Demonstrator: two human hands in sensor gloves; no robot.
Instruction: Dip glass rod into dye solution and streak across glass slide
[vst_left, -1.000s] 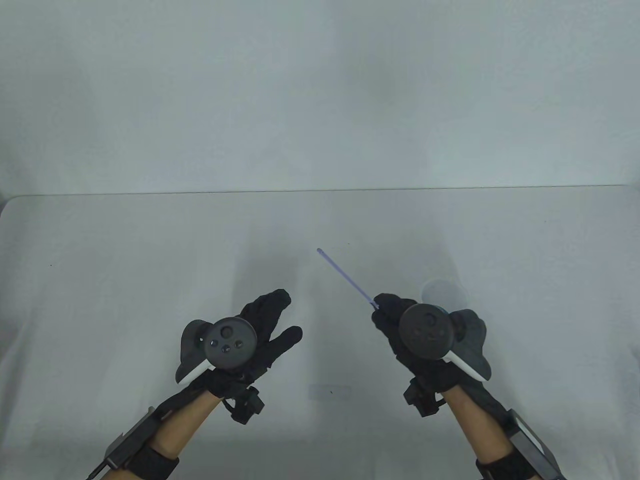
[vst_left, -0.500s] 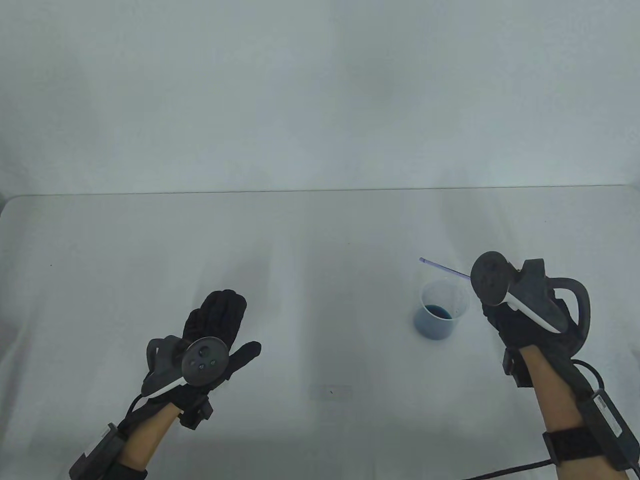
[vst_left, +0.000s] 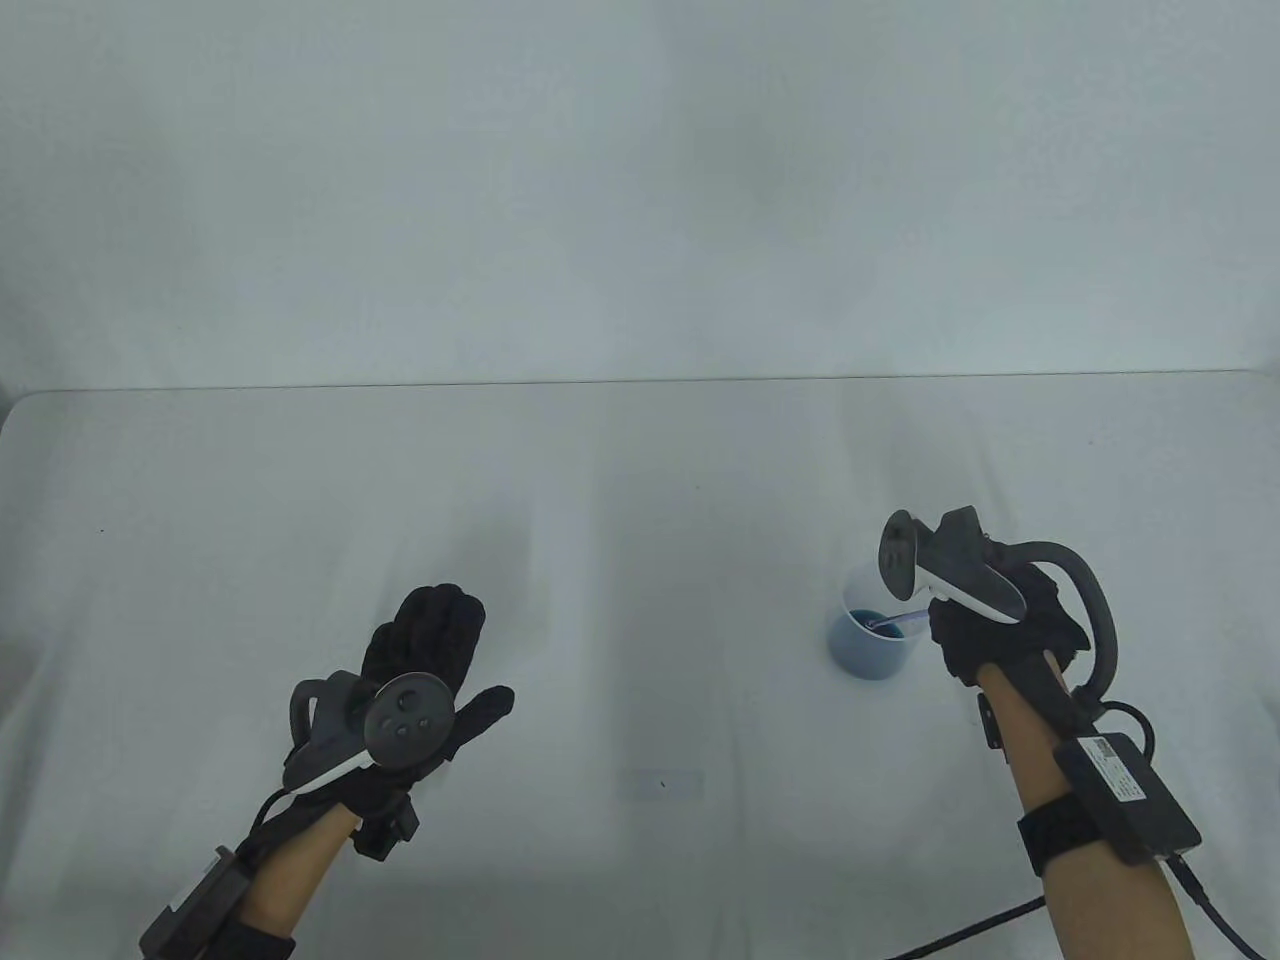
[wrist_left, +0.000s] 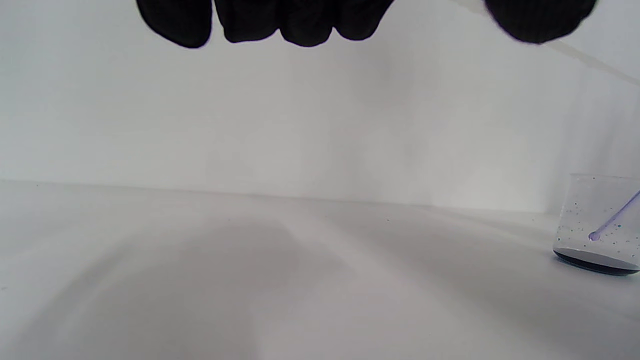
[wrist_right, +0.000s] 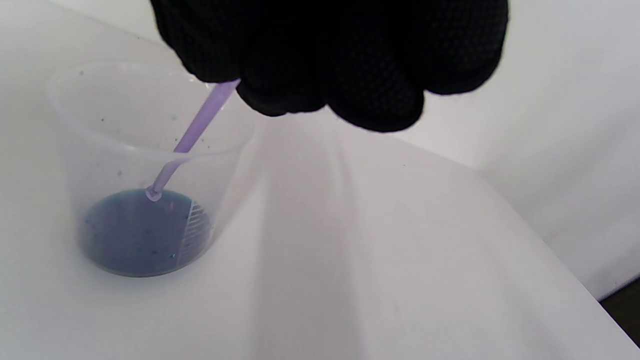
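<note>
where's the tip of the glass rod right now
In the table view it is on the right side, inside the clear cup: the right hand holds the glass rod slanted down, its tip at or just above the blue dye.

Right hand (wrist_right: 330, 55) at the top edge, gloved in black knit, fingers (wrist_right: 380, 100) curled closed around the upper end of a pale purple rod (wrist_right: 200, 120). Rod slanting down and left over the rim into a clear plastic cup (wrist_right: 100, 125), rounded tip low inside, at or just above the dark blue dye (wrist_right: 130, 235) pooled in the bottom. Graduation marks on the cup's near wall, small blue specks higher up. Cup upright on a white cloth-covered table (wrist_right: 375, 275).
</note>
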